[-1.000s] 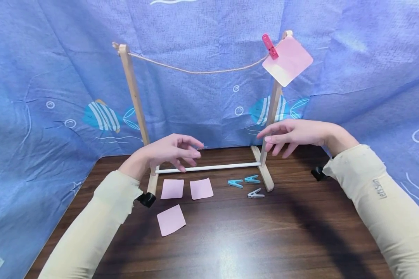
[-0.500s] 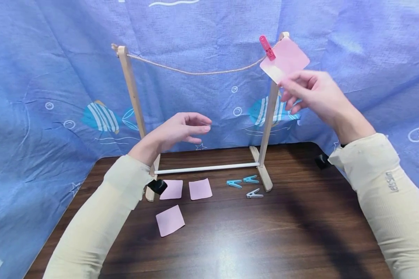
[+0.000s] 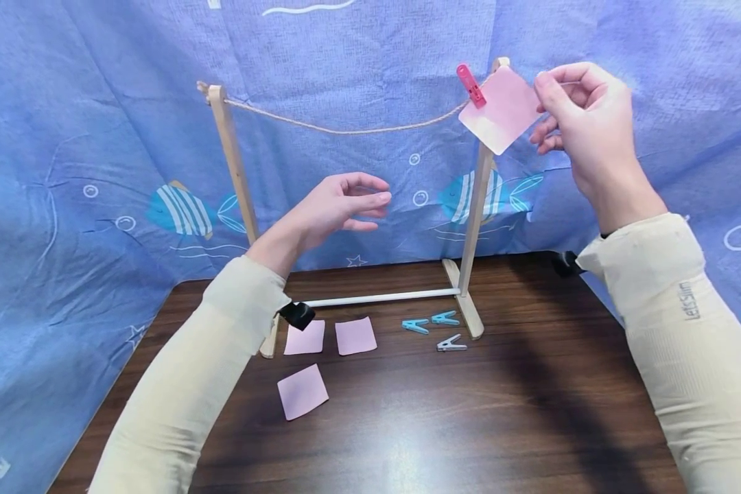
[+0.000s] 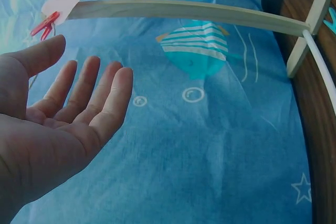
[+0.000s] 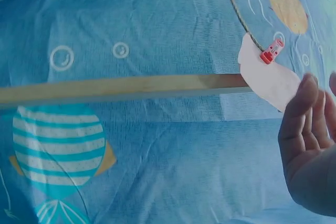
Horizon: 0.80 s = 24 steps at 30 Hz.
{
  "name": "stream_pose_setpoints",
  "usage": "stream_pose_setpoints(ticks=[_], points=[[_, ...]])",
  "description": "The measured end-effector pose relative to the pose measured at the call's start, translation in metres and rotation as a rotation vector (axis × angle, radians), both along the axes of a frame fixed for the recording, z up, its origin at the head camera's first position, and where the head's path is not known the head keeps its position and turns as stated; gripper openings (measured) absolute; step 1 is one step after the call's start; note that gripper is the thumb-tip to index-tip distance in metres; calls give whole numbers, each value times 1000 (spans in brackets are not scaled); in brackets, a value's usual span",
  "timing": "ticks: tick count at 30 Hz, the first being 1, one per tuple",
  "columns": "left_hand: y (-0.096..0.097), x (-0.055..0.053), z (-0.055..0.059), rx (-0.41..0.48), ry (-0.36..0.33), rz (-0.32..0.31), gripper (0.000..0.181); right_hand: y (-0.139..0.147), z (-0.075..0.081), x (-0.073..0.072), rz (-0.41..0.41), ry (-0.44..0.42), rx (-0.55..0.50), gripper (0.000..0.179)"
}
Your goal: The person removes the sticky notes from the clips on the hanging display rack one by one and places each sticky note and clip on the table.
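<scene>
A pink square paper [image 3: 500,113] hangs by one corner from a rope [image 3: 339,130], held by a red clothespin [image 3: 472,86]. My right hand [image 3: 593,123] is raised at the paper's right corner, fingers loosely bent and fingertips right at its edge. In the right wrist view the paper [image 5: 268,77] looks curved beside those fingers. My left hand [image 3: 342,206] hovers below the rope with relaxed fingers and nothing in it, its palm showing in the left wrist view. Three more pink papers [image 3: 302,391] lie on the table.
The rope spans two wooden posts [image 3: 233,161] joined by a white rod [image 3: 377,298]. Two blue clothespins [image 3: 415,326] and a grey one [image 3: 452,344] lie by the right foot. A blue fish-print cloth [image 3: 358,62] hangs behind the dark wooden table [image 3: 469,425].
My right hand has risen from beside the right post, past the paper's bottom corner, to its right corner. The left hand has moved up and to the right.
</scene>
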<state>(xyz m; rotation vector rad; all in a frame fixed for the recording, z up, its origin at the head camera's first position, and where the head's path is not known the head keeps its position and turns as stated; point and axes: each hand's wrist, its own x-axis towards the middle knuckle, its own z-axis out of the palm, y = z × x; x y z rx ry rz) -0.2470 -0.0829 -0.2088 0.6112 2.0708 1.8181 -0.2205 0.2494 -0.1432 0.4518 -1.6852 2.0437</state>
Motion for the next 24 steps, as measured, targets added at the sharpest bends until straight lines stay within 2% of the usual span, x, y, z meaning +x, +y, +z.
stream_pose_setpoints(ticks=[3, 8, 14, 19, 24], points=[[4, -2, 2, -8, 1, -2, 34, 0, 4, -2, -4, -51, 3, 32], [12, -6, 6, 3, 6, 2, 34, 0, 5, -5, 19, -146, 64, 33], [27, -13, 12, 47, -1, 17, 36, 2, 3, -8, -13, -197, 194, 30], [41, -16, 19, 66, 5, 31, 40, 1, 2, -11, 17, -249, 224, 24], [55, -20, 27, 65, 2, 63, 45, 0, 1, -13, 25, -285, 320, 21]])
